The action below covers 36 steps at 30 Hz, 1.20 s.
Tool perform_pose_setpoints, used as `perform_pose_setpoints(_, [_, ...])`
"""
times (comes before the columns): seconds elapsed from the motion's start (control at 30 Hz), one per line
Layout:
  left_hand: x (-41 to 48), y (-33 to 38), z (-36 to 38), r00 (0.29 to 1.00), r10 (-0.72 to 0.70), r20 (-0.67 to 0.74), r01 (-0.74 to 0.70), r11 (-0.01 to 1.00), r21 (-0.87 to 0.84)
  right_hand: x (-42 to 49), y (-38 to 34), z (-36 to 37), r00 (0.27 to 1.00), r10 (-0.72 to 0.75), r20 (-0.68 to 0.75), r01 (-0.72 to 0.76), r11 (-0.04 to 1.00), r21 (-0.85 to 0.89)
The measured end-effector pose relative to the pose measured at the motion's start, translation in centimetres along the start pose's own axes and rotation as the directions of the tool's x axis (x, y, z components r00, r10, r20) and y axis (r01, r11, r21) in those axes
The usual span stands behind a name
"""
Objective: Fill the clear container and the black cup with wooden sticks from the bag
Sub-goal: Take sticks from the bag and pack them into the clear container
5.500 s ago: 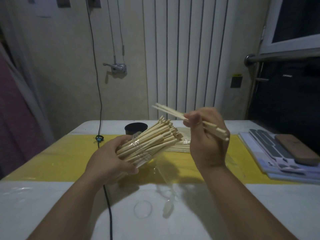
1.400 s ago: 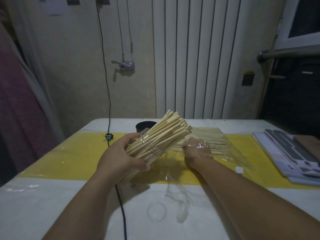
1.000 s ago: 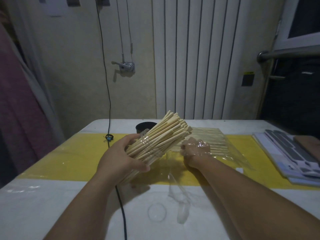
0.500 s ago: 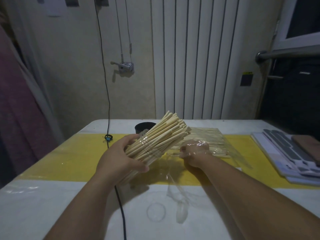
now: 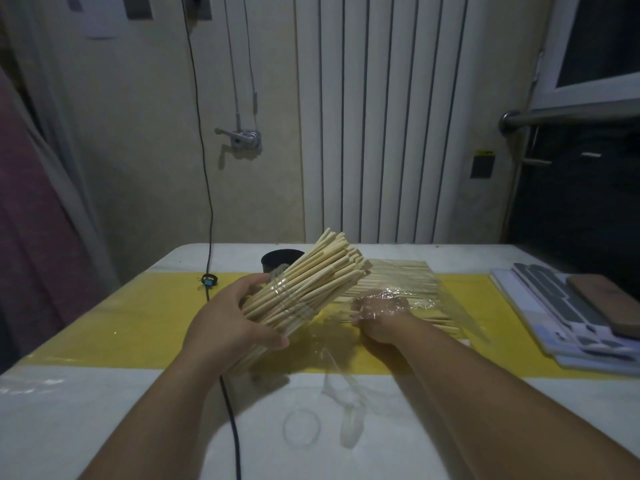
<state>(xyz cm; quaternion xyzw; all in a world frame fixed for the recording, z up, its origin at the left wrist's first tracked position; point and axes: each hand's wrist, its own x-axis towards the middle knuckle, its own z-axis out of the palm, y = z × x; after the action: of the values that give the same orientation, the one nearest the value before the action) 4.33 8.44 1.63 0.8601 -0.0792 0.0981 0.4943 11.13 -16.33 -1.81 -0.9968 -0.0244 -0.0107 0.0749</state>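
Well, I am gripping the clear container [image 5: 277,306] in my left hand [image 5: 232,327], fingers and thumb wrapped round its wall. I am tilting it so the wooden sticks [image 5: 322,271] packed inside are fanning up and away to the right, above the table [image 5: 69,427]. It is looking close to full, so I am judging it the heavier load. Its plastic wall is smooth and probably slippery, and a hold low on the body, where my palm is sitting, is seeming safest.

My right hand [image 5: 377,313] is reaching inside the bag [image 5: 446,306], which is lying flat on the yellow strip [image 5: 114,320] just right of the container. Crinkled film is glaring over my fingers, so I cannot tell whether they are pinching anything. The sticks are light, stiff and thin, apt to roll and splay, so I am favouring a pinch across a small bundle near mid-length. The soft film may be clinging to them.

The black cup [image 5: 280,259] is standing behind the container, partly hidden by it. A black cable [image 5: 230,410] is running under my left forearm, while a clear round lid [image 5: 301,427] and a scrap of film [image 5: 349,424] are lying nearer me. A stack of flat cards [image 5: 561,317] is sitting well apart on the right.
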Motion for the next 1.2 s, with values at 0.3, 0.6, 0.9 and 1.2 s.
perform_pose_setpoints(0.3, [0.2,-0.3,0.0,1.000,0.006,-0.003,-0.006,1.000,-0.002,-0.5,-0.6,0.4,1.000,-0.002,-0.018,0.002,1.000,0.017])
perform_pose_setpoints(0.6, [-0.1,-0.1,0.0,1.000,0.008,0.001,-0.008,1.000,-0.018,-2.5,-1.4,-0.1,0.995,0.064,-0.080,-0.066,0.998,-0.024])
perform_pose_setpoints(0.9, [-0.1,0.1,0.1,1.000,0.022,-0.001,-0.022,1.000,0.008,-4.0,-1.7,-0.6,0.994,0.067,-0.087,-0.065,0.998,0.021])
perform_pose_setpoints(1.2, [0.0,-0.1,0.0,1.000,0.005,-0.011,-0.004,1.000,0.005,-5.6,-2.2,-0.6,0.999,0.027,-0.031,-0.033,0.978,-0.204])
